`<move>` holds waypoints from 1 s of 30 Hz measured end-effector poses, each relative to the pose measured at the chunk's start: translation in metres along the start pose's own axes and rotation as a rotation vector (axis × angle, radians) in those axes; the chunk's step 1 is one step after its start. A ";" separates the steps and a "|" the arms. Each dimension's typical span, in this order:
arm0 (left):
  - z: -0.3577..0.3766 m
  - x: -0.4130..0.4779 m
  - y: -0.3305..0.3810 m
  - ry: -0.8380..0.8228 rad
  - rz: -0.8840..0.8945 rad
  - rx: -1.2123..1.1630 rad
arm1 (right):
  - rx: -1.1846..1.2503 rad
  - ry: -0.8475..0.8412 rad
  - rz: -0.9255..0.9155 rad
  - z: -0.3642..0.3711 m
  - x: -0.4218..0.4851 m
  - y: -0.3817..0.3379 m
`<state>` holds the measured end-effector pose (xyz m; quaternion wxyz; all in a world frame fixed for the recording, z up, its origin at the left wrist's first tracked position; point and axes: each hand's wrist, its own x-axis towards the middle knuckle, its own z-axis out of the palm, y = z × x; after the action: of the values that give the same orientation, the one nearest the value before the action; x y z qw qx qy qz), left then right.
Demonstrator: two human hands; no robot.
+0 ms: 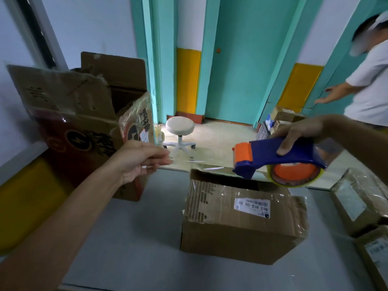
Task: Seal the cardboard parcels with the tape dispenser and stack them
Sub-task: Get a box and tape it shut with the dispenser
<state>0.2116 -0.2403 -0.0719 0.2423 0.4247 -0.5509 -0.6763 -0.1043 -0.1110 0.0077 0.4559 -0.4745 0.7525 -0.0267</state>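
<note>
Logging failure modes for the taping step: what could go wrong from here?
1. The tape strip hangs in the air between the left hand, which pinches its end, and the tape dispenser in the right hand. It may twist or stick to itself.
2. No hand holds the parcel. A dark gap shows at its far edge, so tape could seal over a raised flap.
3. The torn patch on top may bond poorly.
</note>
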 end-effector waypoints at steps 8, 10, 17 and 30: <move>-0.003 0.006 -0.041 0.130 0.028 0.196 | -0.138 -0.191 0.080 0.030 0.048 0.004; -0.003 0.007 -0.053 0.181 0.021 0.159 | -0.119 -0.193 0.061 0.031 0.049 0.009; 0.002 0.026 -0.072 0.300 0.098 0.108 | -0.086 -0.204 0.002 0.039 0.049 0.020; 0.045 0.044 -0.153 0.201 0.154 1.032 | -0.264 -0.183 -0.003 0.056 0.060 0.008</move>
<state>0.1722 -0.2084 -0.2295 0.1022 0.5097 -0.8158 -0.2535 -0.0779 -0.1284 -0.0687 0.4561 -0.5319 0.7042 0.1151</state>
